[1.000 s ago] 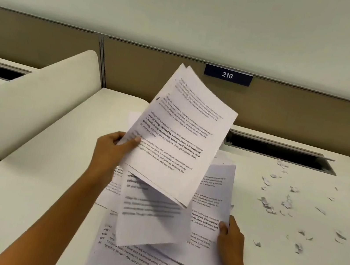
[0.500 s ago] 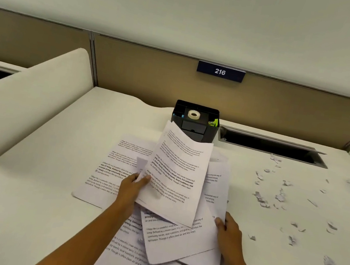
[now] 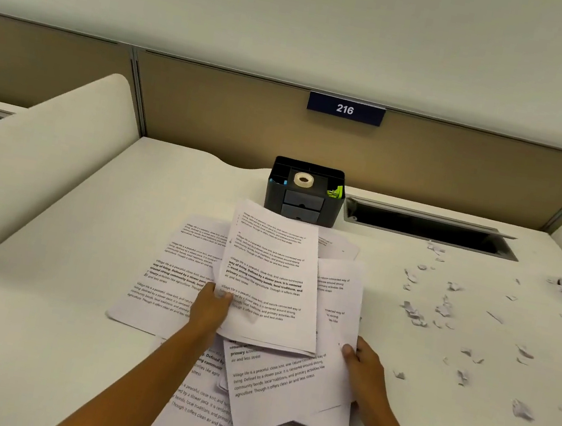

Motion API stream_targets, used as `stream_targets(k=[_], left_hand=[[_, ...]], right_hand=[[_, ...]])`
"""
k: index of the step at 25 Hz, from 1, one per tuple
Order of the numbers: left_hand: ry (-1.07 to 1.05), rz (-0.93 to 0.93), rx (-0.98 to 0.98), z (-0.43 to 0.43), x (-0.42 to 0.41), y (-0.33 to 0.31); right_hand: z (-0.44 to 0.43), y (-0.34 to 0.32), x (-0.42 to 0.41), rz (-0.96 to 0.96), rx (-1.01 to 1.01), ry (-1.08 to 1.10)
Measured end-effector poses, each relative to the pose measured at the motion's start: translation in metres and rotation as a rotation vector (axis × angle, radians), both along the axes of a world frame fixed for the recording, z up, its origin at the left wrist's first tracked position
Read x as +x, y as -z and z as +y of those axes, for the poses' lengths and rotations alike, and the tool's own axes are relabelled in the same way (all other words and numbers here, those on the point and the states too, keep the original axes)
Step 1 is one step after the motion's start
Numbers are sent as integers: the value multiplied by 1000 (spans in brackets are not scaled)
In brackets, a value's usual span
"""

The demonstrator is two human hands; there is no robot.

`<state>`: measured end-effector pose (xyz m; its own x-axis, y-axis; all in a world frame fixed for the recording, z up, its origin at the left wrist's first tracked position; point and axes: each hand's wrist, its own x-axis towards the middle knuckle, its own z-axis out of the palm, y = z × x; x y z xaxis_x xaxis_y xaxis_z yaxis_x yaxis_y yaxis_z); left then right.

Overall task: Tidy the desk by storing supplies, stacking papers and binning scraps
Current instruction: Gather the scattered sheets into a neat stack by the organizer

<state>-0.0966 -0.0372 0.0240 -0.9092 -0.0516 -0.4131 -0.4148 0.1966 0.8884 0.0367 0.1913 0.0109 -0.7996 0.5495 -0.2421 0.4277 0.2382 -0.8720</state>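
Head view: papers (image 3: 268, 277) lie fanned just in front of the organizer (image 3: 305, 194). The left hand (image 3: 211, 307) pinches the top few by their left edge. The right hand (image 3: 363, 368) grips lower ones by the right edge. Judged light, limp and slippery; best squared by opposite edges.

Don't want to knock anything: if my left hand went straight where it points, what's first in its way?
Probably the black organizer, beyond the sheets the left hand grips; depth unclear.
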Motion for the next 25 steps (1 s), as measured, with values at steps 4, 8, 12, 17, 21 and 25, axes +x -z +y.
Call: stream_targets(k=[4,8,12,17,21,25], left_hand=[[141,-61,101,4,-1,-1],[243,-61,236,14,-2,-6],[302,15,188,24,-2,-19],[237,173,-217,28,12,-21],[201,139,-339,30,54,-4],[292,125,-420,27,62,-2]], right_hand=[[-1,-1,-1,-13,-20,-5],[-1,-2,1,-11,-51,-51],[-1,-2,2,-10,-53,-57],[-8,-6,0,13,23,-32],[-7,0,0,-19,53,-16],[-9,-5,-2,-31,6,38]])
